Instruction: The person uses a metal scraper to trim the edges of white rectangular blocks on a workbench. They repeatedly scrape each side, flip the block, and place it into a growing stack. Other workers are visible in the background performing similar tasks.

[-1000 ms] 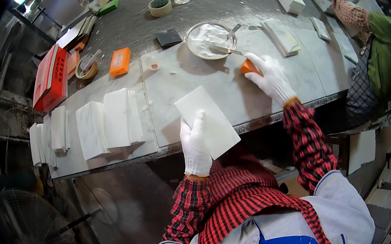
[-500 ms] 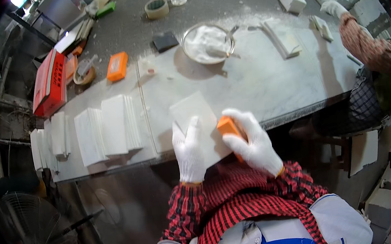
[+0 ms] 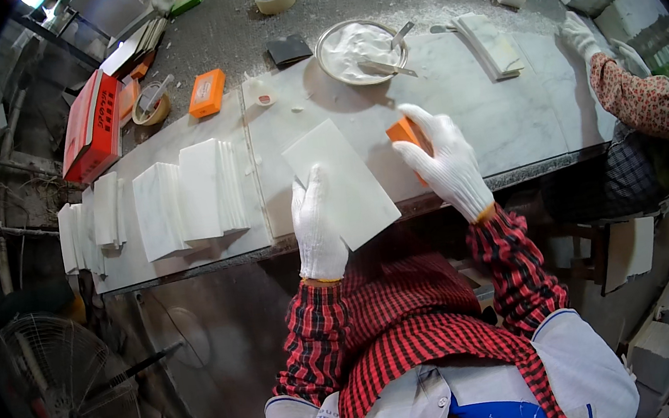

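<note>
A flat white stone tile [image 3: 347,178] lies at an angle at the table's near edge, its lower corner out over the edge. My left hand [image 3: 317,224], in a white knitted glove, grips the tile's left side, with its fingers along the face. My right hand [image 3: 447,157], gloved alike, is closed around an orange rectangular block [image 3: 405,135], its fingers on the far side and thumb on the near side. The block is apart from the tile, to its right; part of it is hidden by the hand.
Stacked white tiles [image 3: 211,191] stand at left, near a red box [image 3: 91,129] and another orange block [image 3: 207,93]. Beyond my hands sits a metal bowl [image 3: 322,68] of white powder with utensils. More tiles [image 3: 490,44] lie right, beside a co-worker's gloved hand [image 3: 578,37].
My right hand has moved right, away from the tile, with the orange block. The tile has turned slightly and more of its face shows. The view has shifted a little.
</note>
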`<state>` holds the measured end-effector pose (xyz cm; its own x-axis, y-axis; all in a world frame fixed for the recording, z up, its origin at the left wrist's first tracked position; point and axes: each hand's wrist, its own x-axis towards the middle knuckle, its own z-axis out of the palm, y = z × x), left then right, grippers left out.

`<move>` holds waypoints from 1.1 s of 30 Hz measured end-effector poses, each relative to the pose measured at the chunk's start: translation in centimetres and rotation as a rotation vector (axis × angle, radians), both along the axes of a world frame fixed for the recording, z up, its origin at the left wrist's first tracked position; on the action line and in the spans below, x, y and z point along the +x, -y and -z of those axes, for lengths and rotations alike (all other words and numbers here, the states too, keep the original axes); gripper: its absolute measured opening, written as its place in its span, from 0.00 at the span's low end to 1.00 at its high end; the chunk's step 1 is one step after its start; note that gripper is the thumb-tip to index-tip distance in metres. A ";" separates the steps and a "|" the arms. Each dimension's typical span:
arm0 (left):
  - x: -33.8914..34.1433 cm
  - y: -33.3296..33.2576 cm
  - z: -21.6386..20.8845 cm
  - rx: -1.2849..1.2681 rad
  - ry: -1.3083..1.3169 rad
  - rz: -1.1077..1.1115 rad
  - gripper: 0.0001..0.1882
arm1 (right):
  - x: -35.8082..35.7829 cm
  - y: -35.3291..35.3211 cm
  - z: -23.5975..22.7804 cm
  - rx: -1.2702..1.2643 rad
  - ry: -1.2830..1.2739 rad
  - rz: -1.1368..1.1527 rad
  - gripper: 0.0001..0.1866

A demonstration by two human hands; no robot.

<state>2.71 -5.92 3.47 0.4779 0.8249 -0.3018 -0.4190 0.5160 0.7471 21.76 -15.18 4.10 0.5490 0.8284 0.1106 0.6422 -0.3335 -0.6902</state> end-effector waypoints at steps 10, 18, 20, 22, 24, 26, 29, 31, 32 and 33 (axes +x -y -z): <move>-0.6 1.8 0.6 -0.033 0.013 -0.034 0.24 | -7.4 0.4 -2.7 0.154 -0.411 -0.173 0.35; -1.0 1.2 0.2 0.042 -0.137 -0.033 0.22 | -7.3 7.1 -1.7 -0.229 -0.657 -0.324 0.31; -0.8 1.4 0.1 0.013 -0.121 -0.023 0.23 | -6.7 7.6 -2.1 -0.145 -0.649 -0.196 0.29; 0.1 2.2 -0.4 0.049 -0.081 0.028 0.23 | -6.8 7.5 -1.5 0.060 -0.615 -0.024 0.33; 0.6 3.3 -1.0 0.116 -0.139 0.081 0.24 | -7.4 6.2 -1.6 0.103 -0.414 -0.077 0.35; 1.0 4.5 -1.4 0.203 -0.282 0.152 0.25 | -8.2 5.7 -1.8 0.048 -0.332 -0.069 0.38; 0.4 4.0 -2.2 -0.089 0.036 0.101 0.27 | -6.8 6.0 -2.2 0.258 -0.831 -0.071 0.38; -0.4 2.9 -0.9 -0.226 0.117 0.115 0.32 | -5.9 5.7 -3.5 0.204 -0.753 0.026 0.35; -0.7 2.4 1.1 -0.223 0.132 0.064 0.34 | -4.3 4.9 -2.5 0.239 -0.242 -0.015 0.35; -0.5 2.2 1.0 -0.247 0.130 0.047 0.35 | -2.5 4.1 -1.1 0.263 0.270 -0.048 0.36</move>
<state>2.18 -8.15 2.50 0.5616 0.7100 -0.4248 -0.4744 0.6970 0.5377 19.28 -19.27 5.18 0.4326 0.7766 0.4580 0.8231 -0.1329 -0.5522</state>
